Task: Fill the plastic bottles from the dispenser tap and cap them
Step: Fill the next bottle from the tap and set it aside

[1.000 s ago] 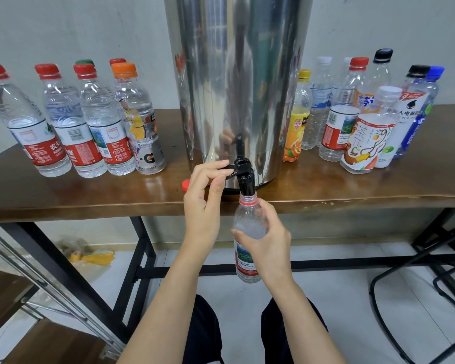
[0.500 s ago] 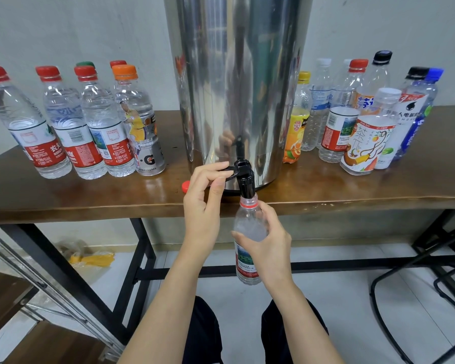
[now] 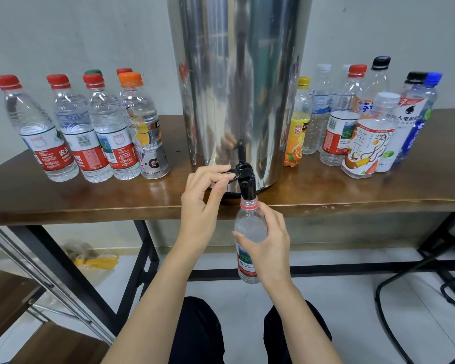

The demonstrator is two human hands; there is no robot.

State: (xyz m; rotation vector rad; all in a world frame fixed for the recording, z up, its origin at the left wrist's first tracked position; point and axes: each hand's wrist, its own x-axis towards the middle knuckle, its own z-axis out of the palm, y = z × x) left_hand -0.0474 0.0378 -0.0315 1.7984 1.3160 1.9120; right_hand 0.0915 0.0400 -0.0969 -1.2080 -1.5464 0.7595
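A tall steel dispenser (image 3: 237,88) stands on the wooden table (image 3: 352,190), its black tap (image 3: 246,179) jutting over the front edge. My left hand (image 3: 202,203) pinches the tap's lever between thumb and fingers. My right hand (image 3: 268,243) grips a clear uncapped bottle (image 3: 247,229) with a red neck ring and a red and green label, its mouth held up under the spout. Water fills the bottle high up. A bit of a red cap (image 3: 185,188) shows on the table behind my left hand.
Several capped, water-filled bottles (image 3: 71,132) stand on the table left of the dispenser. Several mixed capped bottles (image 3: 363,127) crowd its right side. Black table legs, a chair frame (image 3: 418,298) at right and my knees are below.
The bottle has risen slightly, closer onto the spout. Both hands keep their holds on the lever and the bottle.
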